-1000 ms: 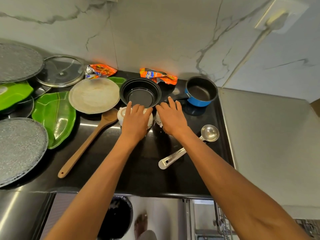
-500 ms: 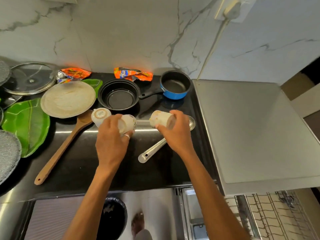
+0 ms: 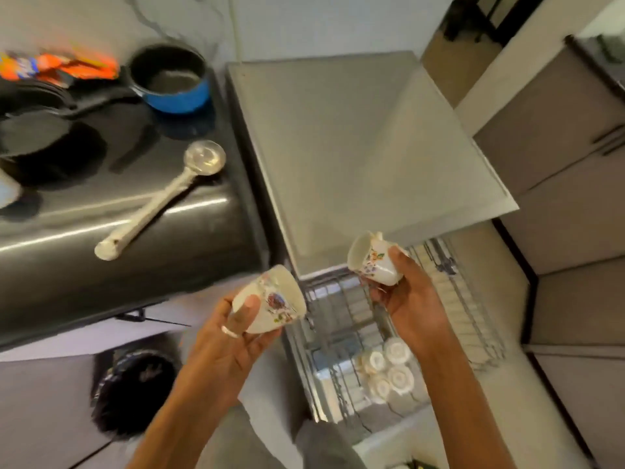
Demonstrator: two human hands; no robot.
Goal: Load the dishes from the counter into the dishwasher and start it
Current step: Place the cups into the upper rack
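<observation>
Left hand [image 3: 233, 336] grips a cup [image 3: 270, 304]; right hand [image 3: 409, 299] grips a 2nd cup [image 3: 372, 262]. Both are above the rack [image 3: 338, 319].

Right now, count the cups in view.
6: one cup in the left hand, another in the right hand, four inverted in the dishwasher rack. Blur may hide more; white shape at left edge unclear.

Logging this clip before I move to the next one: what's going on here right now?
A person is loading a dishwasher. The left hand grips one floral teacup and the right hand grips a second floral teacup, both tilted, by the pulled-out dishwasher rack. Several white cups already sit upside down in it. A steel ladle and a blue saucepan lie on the black counter.
</observation>
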